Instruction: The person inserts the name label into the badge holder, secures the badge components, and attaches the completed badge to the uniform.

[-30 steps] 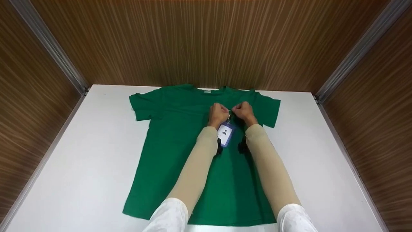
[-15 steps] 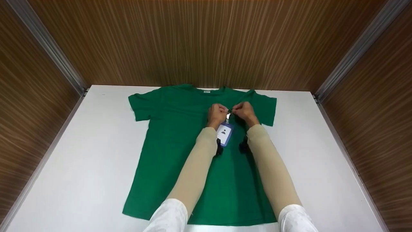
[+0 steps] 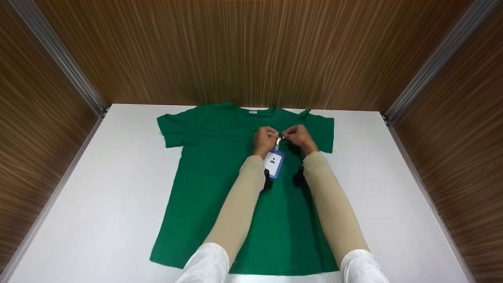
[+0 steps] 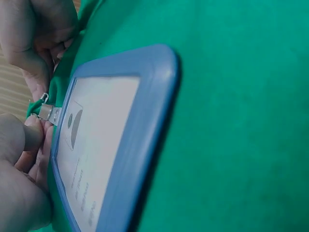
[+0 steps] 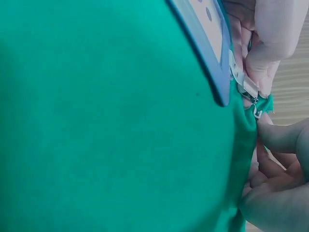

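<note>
A green T-shirt (image 3: 220, 177) lies spread flat on the white table (image 3: 106, 188). On its chest, between my forearms, rests an ID badge (image 4: 106, 140) with a blue frame and a white card. My left hand (image 3: 266, 139) pinches the metal clip (image 5: 248, 87) at the top of the badge's strap between thumb and fingers. Close beside it, my right hand (image 3: 298, 135) pinches a raised fold of the shirt. A small metal pin piece (image 5: 257, 112) sticks out from the clip at this fold, right by the right thumb tip. Fingers partly hide the fold.
Brown wood-grain panels (image 3: 251, 51) rise at the back and both sides of the table, with grey metal strips (image 3: 63, 59) at the corners. A dark wrist camera (image 3: 298, 177) sits under the right forearm, over the shirt.
The shirt's right sleeve has been drawn inward, and a fold at that shoulder has grown sharper. The badge has shifted slightly left. Both hands stay almost in place.
</note>
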The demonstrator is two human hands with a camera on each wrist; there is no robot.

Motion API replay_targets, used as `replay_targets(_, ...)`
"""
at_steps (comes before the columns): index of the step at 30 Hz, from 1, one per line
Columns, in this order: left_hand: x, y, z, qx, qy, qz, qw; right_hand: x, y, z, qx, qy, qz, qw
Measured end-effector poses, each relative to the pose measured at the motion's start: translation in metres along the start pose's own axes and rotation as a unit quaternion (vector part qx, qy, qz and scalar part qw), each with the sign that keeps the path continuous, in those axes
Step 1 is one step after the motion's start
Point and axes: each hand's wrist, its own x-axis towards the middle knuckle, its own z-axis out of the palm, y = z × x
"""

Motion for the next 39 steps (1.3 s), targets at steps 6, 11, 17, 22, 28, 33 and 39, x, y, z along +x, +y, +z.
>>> replay_targets(6, 0.0005, -0.0005, 0.0008, 0.000, 0.005, 0.009, 1.0000, -0.0021, -0.0014, -0.0025, -0.001, -0.026, -0.003, 1.000)
replay_targets(11, 0.0007, -0.0008, 0.0000, -0.021, 0.010, 0.019, 0.9996, -0.0039, -0.0015, -0.0044, 0.009, -0.031, 0.014, 0.999)
replay_targets(17, -0.0008, -0.0012, -0.0004, -0.078, 0.007, 0.027, 0.9966, -0.0040, -0.0004, -0.0051, -0.004, -0.020, 0.020, 1.000)
replay_targets(22, -0.0023, -0.0021, 0.0001, -0.116, 0.005, 0.027, 0.9929, -0.0050, 0.0005, -0.0055, -0.002, -0.015, 0.017, 1.000)
replay_targets(28, -0.0024, -0.0019, 0.0003, -0.133, 0.003, 0.025, 0.9908, -0.0038, 0.0013, -0.0064, -0.018, -0.021, 0.008, 1.000)
replay_targets(33, -0.0028, -0.0020, -0.0007, -0.131, -0.013, 0.026, 0.9909, -0.0027, 0.0010, -0.0073, -0.046, -0.037, 0.006, 0.998)
replay_targets(39, -0.0010, -0.0025, -0.0027, -0.112, -0.034, 0.043, 0.9922, -0.0013, 0.0000, -0.0067, -0.088, -0.051, -0.012, 0.995)
